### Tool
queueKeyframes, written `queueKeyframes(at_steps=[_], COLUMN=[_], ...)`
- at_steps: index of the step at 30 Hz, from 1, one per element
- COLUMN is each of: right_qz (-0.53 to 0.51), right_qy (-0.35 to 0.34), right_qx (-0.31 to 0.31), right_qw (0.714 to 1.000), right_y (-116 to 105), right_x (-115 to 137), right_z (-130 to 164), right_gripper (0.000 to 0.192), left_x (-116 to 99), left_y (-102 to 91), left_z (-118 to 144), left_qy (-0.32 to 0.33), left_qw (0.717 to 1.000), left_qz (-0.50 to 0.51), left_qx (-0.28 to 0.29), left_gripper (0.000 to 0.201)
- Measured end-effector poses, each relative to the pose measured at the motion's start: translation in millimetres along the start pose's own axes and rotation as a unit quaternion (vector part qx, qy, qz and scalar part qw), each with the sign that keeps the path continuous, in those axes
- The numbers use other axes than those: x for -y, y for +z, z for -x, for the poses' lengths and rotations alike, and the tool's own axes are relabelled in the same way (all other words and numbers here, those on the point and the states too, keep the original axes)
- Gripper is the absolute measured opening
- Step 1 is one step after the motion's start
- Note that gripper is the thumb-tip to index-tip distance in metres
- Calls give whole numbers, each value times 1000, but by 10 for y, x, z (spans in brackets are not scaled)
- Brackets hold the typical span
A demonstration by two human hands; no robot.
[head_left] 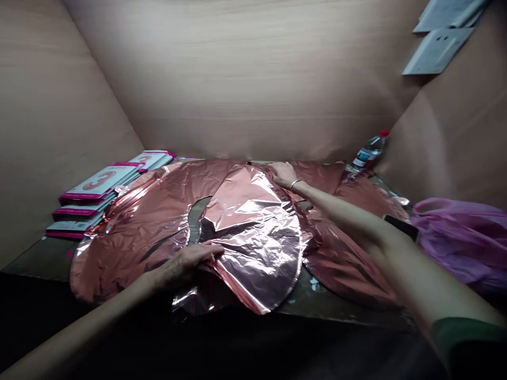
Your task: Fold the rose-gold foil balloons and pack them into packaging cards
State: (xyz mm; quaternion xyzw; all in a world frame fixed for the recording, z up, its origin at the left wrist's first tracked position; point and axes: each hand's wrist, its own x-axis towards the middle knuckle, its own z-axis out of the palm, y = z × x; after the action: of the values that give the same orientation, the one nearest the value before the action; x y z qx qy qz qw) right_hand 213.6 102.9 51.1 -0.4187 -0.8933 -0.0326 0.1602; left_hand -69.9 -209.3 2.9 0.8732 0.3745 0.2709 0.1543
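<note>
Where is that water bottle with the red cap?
In the head view, the water bottle stands at the far right of the table, against the brown back wall, just beyond the rose-gold foil balloons and behind the pink plastic bag.

pink bag [467,237] cut off right, bottle [370,150] label — unreadable

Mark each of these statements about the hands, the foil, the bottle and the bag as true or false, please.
1. The left hand presses flat on the pink foil. True.
2. The right hand holds the bottle. False: it rests on the foil's far edge, apart from the bottle.
3. The card packs lie left of the foil. True.
4. The bag is green. False: it is purple.
</note>
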Motion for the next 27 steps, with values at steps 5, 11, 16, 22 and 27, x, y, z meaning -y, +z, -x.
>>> queueKeyframes(at_steps=[5, 11, 16, 22, 27], right_qz=[-17, -78, -96, -96, -103], right_qy=[51, -124, -303, -276, -265], right_qx=[-59, -100, 61, 194, 197], right_qw=[997, 984, 946, 937, 938], right_y=[-263, -479, -341, -75, -76], right_x=[-152, 318, 673, 732, 730], right_z=[406, 1278, 1644, 1799, 1824], right_gripper=[39, 41, 57, 72, 68], left_x=[-17, 49, 36, -30, 54], left_y=[17, -111, -297, -527, -538], left_z=[-44, -7, 99, 153, -305], left_qy=[-22, 0, -4, -144, -190], left_qw=[995, 982, 994, 979, 981], left_qz=[-46, -149, -71, 126, 25], left_qx=[-84, -112, 78, 62, -44], left_gripper=[17, 23, 30, 69, 54])
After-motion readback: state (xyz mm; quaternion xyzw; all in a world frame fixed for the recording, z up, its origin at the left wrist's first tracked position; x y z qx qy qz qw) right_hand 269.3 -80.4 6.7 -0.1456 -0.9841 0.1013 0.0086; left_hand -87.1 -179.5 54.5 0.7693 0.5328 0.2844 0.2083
